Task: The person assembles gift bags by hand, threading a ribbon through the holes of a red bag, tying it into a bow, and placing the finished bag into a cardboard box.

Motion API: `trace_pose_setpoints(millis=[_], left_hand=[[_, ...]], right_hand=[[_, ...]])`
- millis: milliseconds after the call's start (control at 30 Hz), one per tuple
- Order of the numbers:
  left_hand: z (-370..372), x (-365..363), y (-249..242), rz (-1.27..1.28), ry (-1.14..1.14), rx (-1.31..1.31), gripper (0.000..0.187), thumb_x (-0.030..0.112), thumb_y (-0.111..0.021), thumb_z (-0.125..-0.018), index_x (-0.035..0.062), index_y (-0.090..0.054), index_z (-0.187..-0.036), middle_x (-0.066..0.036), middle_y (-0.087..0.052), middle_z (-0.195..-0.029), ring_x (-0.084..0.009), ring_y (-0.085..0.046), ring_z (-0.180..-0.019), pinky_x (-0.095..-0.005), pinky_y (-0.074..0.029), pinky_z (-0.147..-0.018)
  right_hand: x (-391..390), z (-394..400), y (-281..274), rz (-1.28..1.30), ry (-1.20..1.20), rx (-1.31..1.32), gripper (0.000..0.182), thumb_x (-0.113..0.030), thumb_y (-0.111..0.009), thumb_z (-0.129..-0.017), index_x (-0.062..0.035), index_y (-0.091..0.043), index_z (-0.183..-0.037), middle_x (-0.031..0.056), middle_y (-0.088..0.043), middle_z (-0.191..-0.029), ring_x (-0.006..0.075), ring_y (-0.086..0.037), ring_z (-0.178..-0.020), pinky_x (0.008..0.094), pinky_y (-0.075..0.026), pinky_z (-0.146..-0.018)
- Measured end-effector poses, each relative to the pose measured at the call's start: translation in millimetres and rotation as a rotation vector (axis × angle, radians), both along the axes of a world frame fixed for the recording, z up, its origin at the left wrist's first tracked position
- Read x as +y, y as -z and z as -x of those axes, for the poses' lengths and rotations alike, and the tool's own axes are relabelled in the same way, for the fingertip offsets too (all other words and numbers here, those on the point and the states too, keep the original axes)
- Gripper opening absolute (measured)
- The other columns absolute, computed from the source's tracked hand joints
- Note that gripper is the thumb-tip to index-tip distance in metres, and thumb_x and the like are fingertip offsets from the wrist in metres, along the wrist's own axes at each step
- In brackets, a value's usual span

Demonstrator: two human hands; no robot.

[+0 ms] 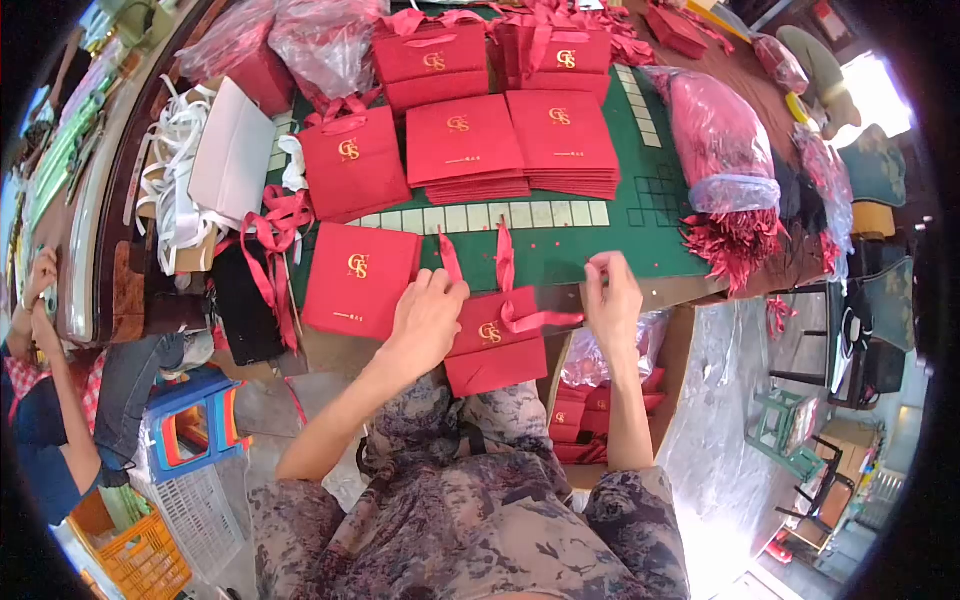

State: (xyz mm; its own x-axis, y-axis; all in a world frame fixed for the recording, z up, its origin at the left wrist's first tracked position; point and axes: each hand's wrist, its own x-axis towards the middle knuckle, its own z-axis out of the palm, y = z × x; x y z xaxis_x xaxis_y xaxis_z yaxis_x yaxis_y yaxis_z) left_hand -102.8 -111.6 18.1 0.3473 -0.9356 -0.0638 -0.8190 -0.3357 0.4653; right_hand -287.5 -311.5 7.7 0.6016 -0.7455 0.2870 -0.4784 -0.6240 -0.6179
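A small red paper bag (495, 368) with gold lettering lies at the table's near edge, in front of my body. My left hand (430, 315) rests at its upper left corner, fingers bent; what they hold, if anything, is hidden. Two red ribbon ends (505, 258) stand up from the bag's top, and another ribbon (545, 320) stretches right across its front. To the right of the bag, my right hand (612, 290) is raised with thumb and fingers drawn together; nothing between them can be made out. A flat red bag (360, 285) lies left of my left hand.
Stacks of red bags (465, 140) stand on the green mat (660, 245). A box of white ribbons (230, 150) is at left, a plastic-wrapped bundle (720, 150) at right. An open carton (680, 400) stands below the right edge. A co-worker's arms (62, 370) show far left.
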Motion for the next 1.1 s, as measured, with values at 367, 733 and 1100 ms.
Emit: trace_pose_setpoints(millis=[367,733,1100], left_hand=[[0.5,4.4,6.1,0.022,0.012,0.076,0.039,0.001,-0.075,-0.071,0.0064,-0.055,-0.103,-0.013,-0.061,-0.098,-0.0341,-0.056,-0.098,-0.0429,-0.047,-0.085],[-16.3,0.6,10.6,-0.020,0.053,0.525,0.022,-0.004,-0.062,-0.079,-0.0004,-0.062,-0.101,-0.017,-0.067,-0.089,-0.0343,-0.066,-0.089,-0.0452,-0.052,-0.078],[-21.0,-6.8,-5.3,-0.112,0.065,0.770,0.017,-0.001,-0.058,-0.089,-0.0043,-0.065,-0.104,-0.017,-0.069,-0.095,-0.0251,-0.067,-0.091,-0.0376,-0.052,-0.082]], right_hand=[[104.3,-34.6,16.6,-0.160,-0.335,-0.062,0.012,-0.003,-0.067,-0.086,-0.0053,-0.064,-0.096,0.0131,-0.062,-0.088,0.0340,-0.064,-0.083,0.0421,-0.051,-0.072],[105.4,-20.9,2.5,-0.099,-0.369,-0.021,0.011,-0.005,-0.073,-0.080,-0.0058,-0.069,-0.091,0.0091,-0.064,-0.081,0.0274,-0.064,-0.077,0.0376,-0.048,-0.069],[107.5,-8.9,0.5,-0.136,-0.288,-0.044,0.010,-0.004,-0.074,-0.079,-0.0056,-0.070,-0.088,0.0078,-0.066,-0.081,0.0256,-0.064,-0.071,0.0367,-0.047,-0.068]])
